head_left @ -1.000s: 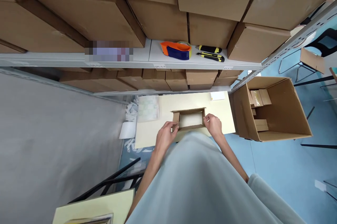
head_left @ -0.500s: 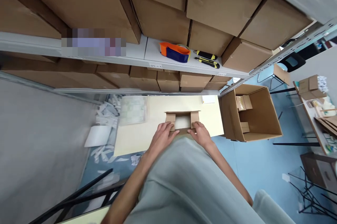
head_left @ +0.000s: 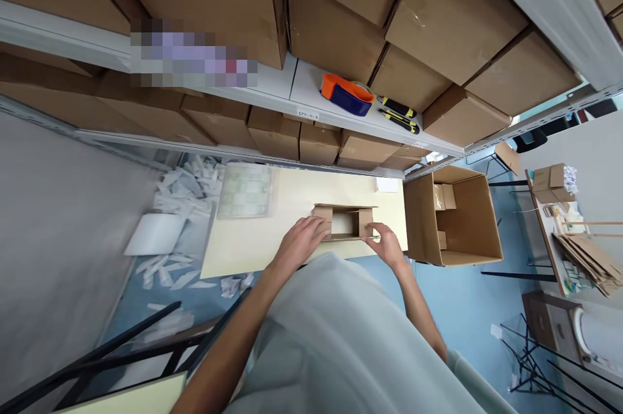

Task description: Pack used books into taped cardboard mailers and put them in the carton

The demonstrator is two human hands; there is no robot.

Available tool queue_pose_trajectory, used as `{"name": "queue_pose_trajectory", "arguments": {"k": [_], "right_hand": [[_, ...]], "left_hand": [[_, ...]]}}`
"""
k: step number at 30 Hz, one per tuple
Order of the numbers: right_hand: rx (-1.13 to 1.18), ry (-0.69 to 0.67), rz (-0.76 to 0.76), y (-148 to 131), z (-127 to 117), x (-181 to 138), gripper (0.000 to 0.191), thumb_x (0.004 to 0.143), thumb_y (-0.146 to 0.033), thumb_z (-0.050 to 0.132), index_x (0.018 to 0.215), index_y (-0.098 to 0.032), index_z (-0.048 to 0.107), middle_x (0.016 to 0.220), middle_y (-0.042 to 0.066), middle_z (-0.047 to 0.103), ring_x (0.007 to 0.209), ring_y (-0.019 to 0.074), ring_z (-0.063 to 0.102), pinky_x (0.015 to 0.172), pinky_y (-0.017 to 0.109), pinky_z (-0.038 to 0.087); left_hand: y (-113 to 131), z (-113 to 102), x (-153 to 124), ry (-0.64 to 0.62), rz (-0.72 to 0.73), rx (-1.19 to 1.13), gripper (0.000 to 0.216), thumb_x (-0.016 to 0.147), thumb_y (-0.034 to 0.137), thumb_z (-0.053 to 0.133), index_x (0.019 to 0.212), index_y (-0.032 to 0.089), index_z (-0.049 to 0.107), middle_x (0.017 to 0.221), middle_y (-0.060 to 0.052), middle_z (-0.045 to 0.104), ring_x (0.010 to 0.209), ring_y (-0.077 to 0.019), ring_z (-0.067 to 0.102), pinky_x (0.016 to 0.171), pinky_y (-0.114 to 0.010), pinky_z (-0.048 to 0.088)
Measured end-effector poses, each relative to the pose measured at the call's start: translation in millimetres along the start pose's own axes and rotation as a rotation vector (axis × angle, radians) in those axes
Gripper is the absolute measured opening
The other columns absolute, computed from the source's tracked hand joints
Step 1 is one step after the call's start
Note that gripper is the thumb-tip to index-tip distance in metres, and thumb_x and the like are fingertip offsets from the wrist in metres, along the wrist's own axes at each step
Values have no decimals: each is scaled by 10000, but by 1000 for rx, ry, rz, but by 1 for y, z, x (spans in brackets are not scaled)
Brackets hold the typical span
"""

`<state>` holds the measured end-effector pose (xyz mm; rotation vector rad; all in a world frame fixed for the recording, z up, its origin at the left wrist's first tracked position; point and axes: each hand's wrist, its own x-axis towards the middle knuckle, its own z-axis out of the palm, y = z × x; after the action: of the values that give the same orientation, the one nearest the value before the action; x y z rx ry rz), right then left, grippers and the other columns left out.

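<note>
A small cardboard box (head_left: 365, 224) rests on the cream tabletop close to my body, its short side flaps folded inward. Through the gap between those flaps a pale surface shows. My left hand (head_left: 302, 240) grips the left end of the box, fingers over the flap there. At the right end, my right hand (head_left: 387, 245) pinches the near corner between thumb and fingers. The far long edge of the box stands beyond both hands. The near side shows only as a thin edge.
Shelves of cardboard boxes (head_left: 335, 18) hang over the table's far side. On one shelf lie an orange-and-blue tape dispenser (head_left: 348, 95) and utility knives (head_left: 399, 114). A large open carton (head_left: 464, 232) stands right of the table. Clear plastic packs (head_left: 246, 190) and paper scraps (head_left: 187, 187) lie left.
The view has turned slightly. The near long flap, seen broad before, now shows as a thin edge. My right hand has shifted outward to the box's right near corner; my left hand stays at the left end.
</note>
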<state>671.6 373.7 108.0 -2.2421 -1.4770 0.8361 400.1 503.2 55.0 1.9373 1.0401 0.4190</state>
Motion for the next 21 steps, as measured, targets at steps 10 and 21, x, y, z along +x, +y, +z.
{"name": "queue_pose_trajectory", "arguments": {"k": [10,21], "right_hand": [[-175,150,63,8,4,19,767,997,-250,623,1719,-254,365,1483,172,637,1248,333,700,987,492,630],[-221,79,-21,25,12,24,281,1078,-289,614,1328,-244,735,1311,121,626,1051,254,713,945,378,598]], "left_hand": [[-13,-7,14,84,-39,155,772,942,402,737,1641,245,451,1499,-159,627,1236,-341,710,975,-433,625],[-10,-5,17,31,5,259,282,992,385,632,1217,284,770,1457,-143,620,1314,-372,641,1078,-497,597]]}}
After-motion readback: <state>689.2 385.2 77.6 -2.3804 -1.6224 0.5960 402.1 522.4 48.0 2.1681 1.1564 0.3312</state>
